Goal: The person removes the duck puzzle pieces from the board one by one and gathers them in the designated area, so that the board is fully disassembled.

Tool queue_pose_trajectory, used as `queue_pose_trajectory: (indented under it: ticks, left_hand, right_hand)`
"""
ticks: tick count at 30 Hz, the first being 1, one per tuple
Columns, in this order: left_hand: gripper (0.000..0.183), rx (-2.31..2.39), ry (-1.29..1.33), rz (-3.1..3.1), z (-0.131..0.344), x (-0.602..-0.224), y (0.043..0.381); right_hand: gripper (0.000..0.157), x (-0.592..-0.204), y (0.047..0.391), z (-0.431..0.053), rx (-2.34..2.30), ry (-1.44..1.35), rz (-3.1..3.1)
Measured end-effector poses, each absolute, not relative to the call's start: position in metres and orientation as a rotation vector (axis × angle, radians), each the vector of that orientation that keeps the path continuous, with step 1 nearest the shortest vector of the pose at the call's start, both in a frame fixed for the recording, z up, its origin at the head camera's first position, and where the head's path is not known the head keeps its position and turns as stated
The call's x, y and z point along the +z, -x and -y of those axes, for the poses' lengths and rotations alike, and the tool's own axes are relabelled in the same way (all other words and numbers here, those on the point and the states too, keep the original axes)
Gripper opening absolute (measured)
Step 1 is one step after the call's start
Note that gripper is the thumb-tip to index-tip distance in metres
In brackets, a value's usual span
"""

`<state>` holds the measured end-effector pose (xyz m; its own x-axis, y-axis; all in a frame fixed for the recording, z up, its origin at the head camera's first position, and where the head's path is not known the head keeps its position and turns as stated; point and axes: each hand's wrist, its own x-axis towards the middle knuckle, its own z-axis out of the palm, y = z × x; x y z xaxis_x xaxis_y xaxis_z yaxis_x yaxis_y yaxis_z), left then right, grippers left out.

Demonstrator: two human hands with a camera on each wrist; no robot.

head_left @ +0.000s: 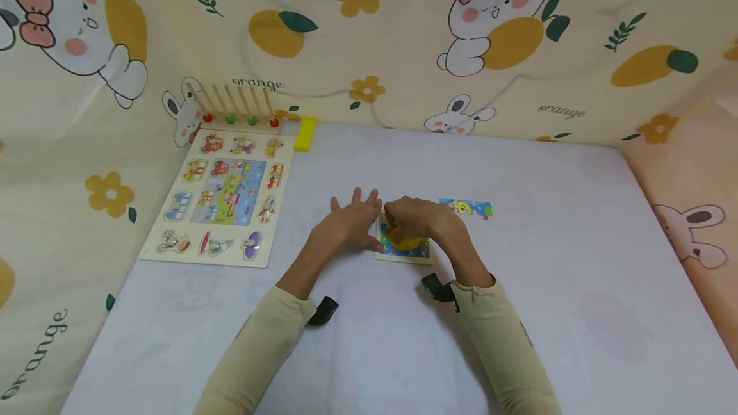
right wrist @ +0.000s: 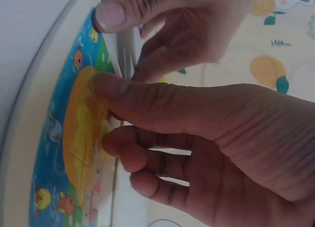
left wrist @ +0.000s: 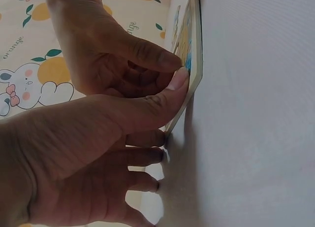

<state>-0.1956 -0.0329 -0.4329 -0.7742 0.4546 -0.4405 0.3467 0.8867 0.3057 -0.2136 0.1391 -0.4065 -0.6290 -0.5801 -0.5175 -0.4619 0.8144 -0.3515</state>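
Note:
A small jigsaw board [head_left: 405, 258] with a blue border and a big yellow-orange figure lies flat on the table. My left hand [head_left: 348, 221] spreads its fingers straight on the table at the board's left side, and its thumb [left wrist: 178, 79] presses on the edge. Over the board is my right hand [head_left: 416, 218], fingers curled. In the right wrist view its thumb [right wrist: 110, 86] and forefinger pinch at the orange part of the picture, on a puzzle piece [right wrist: 93, 86] mostly hidden by them. Loose joined puzzle pieces [head_left: 475, 208] lie just beyond the right wrist.
At the left lies a large peg puzzle board [head_left: 273, 223] with vehicle and toy pictures. Behind it stands a wooden rack of pegs [head_left: 242, 107] with red and green beads, beside a yellow block [head_left: 305, 134]. Printed cloth [head_left: 357, 37] walls the table [head_left: 553, 312] at the back and sides.

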Motion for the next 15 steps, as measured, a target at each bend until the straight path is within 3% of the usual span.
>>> queue_pose_trajectory:
  ticks: [15]
  left_hand:
    - [0.102, 0.336, -0.563, -2.542, 0.0356, -0.4333, 0.1959]
  right_hand:
    - [0.027, -0.4093, 0.2152, -0.1382, -0.398, 0.859, -2.368]
